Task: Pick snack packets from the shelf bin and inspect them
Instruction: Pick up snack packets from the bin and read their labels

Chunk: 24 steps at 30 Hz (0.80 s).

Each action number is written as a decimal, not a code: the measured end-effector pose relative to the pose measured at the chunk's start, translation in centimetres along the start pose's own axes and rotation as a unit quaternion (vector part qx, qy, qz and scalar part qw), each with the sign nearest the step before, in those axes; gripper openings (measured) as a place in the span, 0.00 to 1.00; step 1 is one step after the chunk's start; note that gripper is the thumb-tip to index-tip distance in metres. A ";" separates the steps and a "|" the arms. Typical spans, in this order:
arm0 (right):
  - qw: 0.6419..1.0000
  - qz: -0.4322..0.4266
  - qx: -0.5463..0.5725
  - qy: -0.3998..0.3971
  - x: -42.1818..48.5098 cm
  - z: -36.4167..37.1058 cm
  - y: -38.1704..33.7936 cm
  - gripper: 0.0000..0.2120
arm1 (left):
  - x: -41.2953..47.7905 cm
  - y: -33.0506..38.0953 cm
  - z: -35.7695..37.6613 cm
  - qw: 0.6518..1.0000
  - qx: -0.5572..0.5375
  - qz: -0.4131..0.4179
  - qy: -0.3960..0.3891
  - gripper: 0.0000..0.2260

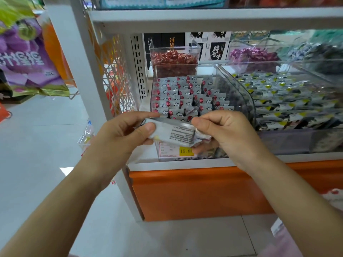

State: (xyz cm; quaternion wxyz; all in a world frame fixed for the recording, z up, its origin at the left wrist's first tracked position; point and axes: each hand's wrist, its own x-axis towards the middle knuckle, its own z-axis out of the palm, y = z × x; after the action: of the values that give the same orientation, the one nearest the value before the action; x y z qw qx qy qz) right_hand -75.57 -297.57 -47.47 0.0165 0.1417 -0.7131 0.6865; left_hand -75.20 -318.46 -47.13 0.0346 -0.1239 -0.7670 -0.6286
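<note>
Snack packet (176,135), printed back turned up, is held just in front of the clear shelf bin (241,97) of matching packets, above the yellow price label (186,151). The left hand (120,134) pinches its left end between thumb and fingers, while the right hand (228,132) pinches the crumpled right end. Pulling the ends apart could tear the thin wrapper. A slackened pinch would likely send it to the floor (46,145), not the bin.
</note>
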 end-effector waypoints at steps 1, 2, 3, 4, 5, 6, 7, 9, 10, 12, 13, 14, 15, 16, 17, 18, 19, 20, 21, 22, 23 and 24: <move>1.000 0.002 0.017 0.004 0.0 0.2 0.2 0.13 | 0.1 -0.1 0.1 1.000 0.002 -0.002 0.018 0.10; 0.999 0.003 0.034 0.008 0.0 0.3 0.3 0.14 | 0.2 -0.2 0.2 0.999 0.007 0.000 0.041 0.08; 0.999 0.001 0.054 0.000 -0.1 0.5 0.4 0.14 | 0.2 -0.2 0.3 0.998 0.009 0.003 0.069 0.07; 0.998 -0.008 0.066 -0.017 -0.2 0.6 0.4 0.14 | 0.3 -0.2 0.3 0.995 0.013 0.007 0.096 0.06; 0.998 -0.023 0.056 -0.030 -0.3 0.8 0.4 0.13 | 0.4 -0.2 0.3 0.993 0.023 0.011 0.120 0.06; 0.998 -0.043 0.030 -0.030 -0.4 1.0 0.3 0.13 | 0.5 -0.1 0.4 0.990 0.038 0.015 0.135 0.06; 0.998 -0.060 0.005 -0.015 -0.3 1.2 0.3 0.15 | 0.6 0.1 0.4 0.989 0.052 0.020 0.140 0.07; 0.996 -0.079 -0.010 0.042 0.1 1.4 0.4 0.14 | 0.8 0.5 0.7 0.988 0.068 0.036 0.130 0.10; 0.994 -0.078 -0.001 0.070 0.5 1.4 0.5 0.13 | 0.9 0.6 0.7 0.988 0.080 0.047 0.126 0.12; 0.991 -0.065 0.019 0.113 1.3 0.7 0.4 0.09 | 1.6 0.6 0.5 0.979 0.138 0.075 0.128 0.13; 0.990 -0.058 0.027 0.124 1.7 0.2 0.2 0.07 | 1.9 0.4 0.3 0.971 0.181 0.087 0.126 0.12; 0.991 -0.054 0.029 0.123 2.1 -0.3 0.1 0.05 | 2.3 0.2 0.0 0.962 0.228 0.093 0.118 0.12; 0.992 -0.053 0.020 0.112 2.4 -0.7 -0.1 0.04 | 2.6 0.0 -0.3 0.953 0.266 0.098 0.104 0.13; 0.994 -0.055 -0.004 0.097 2.7 -0.9 -0.4 0.04 | 2.9 -0.3 -0.4 0.948 0.289 0.104 0.087 0.15; 0.994 -0.058 -0.037 0.081 2.9 -1.1 -0.6 0.04 | 3.0 -0.6 -0.5 0.945 0.299 0.111 0.071 0.16; 0.993 -0.064 -0.072 0.066 3.2 -1.1 -0.9 0.05 | 3.0 -0.8 -0.4 0.945 0.299 0.115 0.059 0.17; 0.991 -0.072 -0.103 0.050 3.5 -1.1 -1.2 0.06 | 3.1 -0.9 -0.4 0.947 0.295 0.118 0.052 0.17; 0.988 -0.084 -0.128 0.036 3.8 -0.9 -1.5 0.06 | 3.1 -1.2 -0.3 0.949 0.288 0.117 0.047 0.17; 0.983 -0.097 -0.152 0.026 4.1 -0.7 -1.9 0.06 | 3.0 -1.4 -0.4 0.951 0.283 0.116 0.044 0.17; 0.978 -0.113 -0.174 0.021 4.4 -0.4 -2.2 0.06 | 3.0 -1.6 -0.3 0.953 0.278 0.113 0.043 0.17; 0.973 -0.127 -0.191 0.019 4.7 -0.2 -2.5 0.06 | 3.0 -1.8 -0.3 0.955 0.272 0.111 0.042 0.17; 0.969 -0.140 -0.204 0.018 5.0 -0.1 -2.8 0.06 | 2.9 -1.9 -0.3 0.957 0.265 0.110 0.041 0.17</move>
State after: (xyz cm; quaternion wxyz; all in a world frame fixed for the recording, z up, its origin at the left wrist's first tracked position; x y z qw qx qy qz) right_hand -79.71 -298.39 -43.62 0.1534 0.2212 -0.8107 0.5200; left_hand -78.52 -318.69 -48.26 0.1667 -0.1677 -0.8859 -0.3992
